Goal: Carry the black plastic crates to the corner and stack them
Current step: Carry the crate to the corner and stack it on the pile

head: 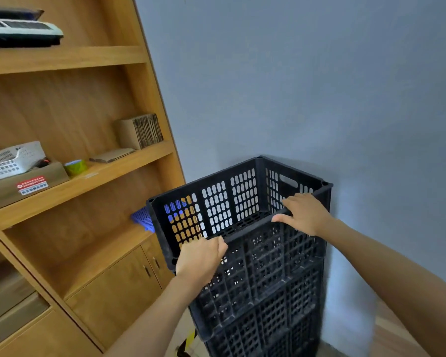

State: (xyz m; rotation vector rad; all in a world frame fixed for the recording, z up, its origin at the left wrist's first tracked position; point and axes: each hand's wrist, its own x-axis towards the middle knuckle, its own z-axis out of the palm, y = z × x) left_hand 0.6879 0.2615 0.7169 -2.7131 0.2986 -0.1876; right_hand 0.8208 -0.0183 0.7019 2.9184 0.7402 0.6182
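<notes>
A tall stack of black perforated plastic crates stands in the corner between the wooden shelf unit and the blue-grey wall. The top crate is empty and sits on the stack. My left hand grips the near rim of the top crate at its left end, fingers curled over the edge. Farther right on the same rim lies my right hand, with the fingers over the edge and the thumb along the rim. The lower crates run out of view at the bottom.
A wooden shelf unit with cupboard doors fills the left. On it sit a white basket, a cardboard box, a tape roll, folded cartons and a blue plastic piece. The wall stands behind.
</notes>
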